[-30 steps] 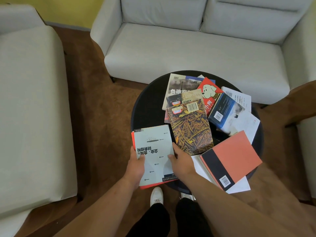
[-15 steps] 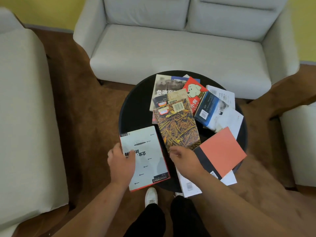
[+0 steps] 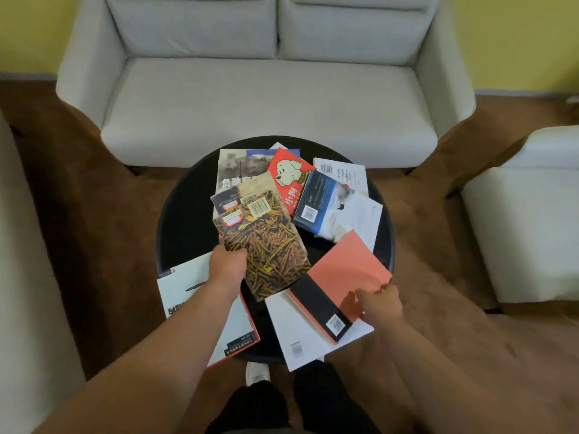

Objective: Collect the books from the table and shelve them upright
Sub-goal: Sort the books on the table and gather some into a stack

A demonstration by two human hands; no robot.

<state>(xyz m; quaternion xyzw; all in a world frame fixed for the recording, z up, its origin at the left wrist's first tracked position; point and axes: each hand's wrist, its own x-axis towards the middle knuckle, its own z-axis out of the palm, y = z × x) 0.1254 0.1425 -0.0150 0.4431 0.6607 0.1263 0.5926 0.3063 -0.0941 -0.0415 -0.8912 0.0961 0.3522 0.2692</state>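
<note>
Several books lie scattered and overlapping on a round black table (image 3: 185, 227). My left hand (image 3: 227, 264) grips the left edge of a yellow-brown patterned book (image 3: 269, 252) in the middle of the pile. My left forearm crosses a pale book with a red spine (image 3: 181, 286) at the near left. My right hand (image 3: 380, 303) reaches with relaxed fingers over the near right corner of a salmon book with a black spine band (image 3: 347, 267), which lies on a white book (image 3: 291, 327). Farther back are a red dog book (image 3: 289, 177), a blue book (image 3: 316, 202) and a grey photo book (image 3: 235, 170).
A light grey sofa (image 3: 266, 98) stands just behind the table. A pale seat (image 3: 526, 230) is at the right and another (image 3: 18, 277) at the left. Brown carpet (image 3: 94, 214) surrounds the table. My shoe (image 3: 257, 372) shows below the table's near edge.
My left hand left the pale book and moved up to the patterned book's left edge. My right hand moved right, from the patterned book to the salmon book's corner.
</note>
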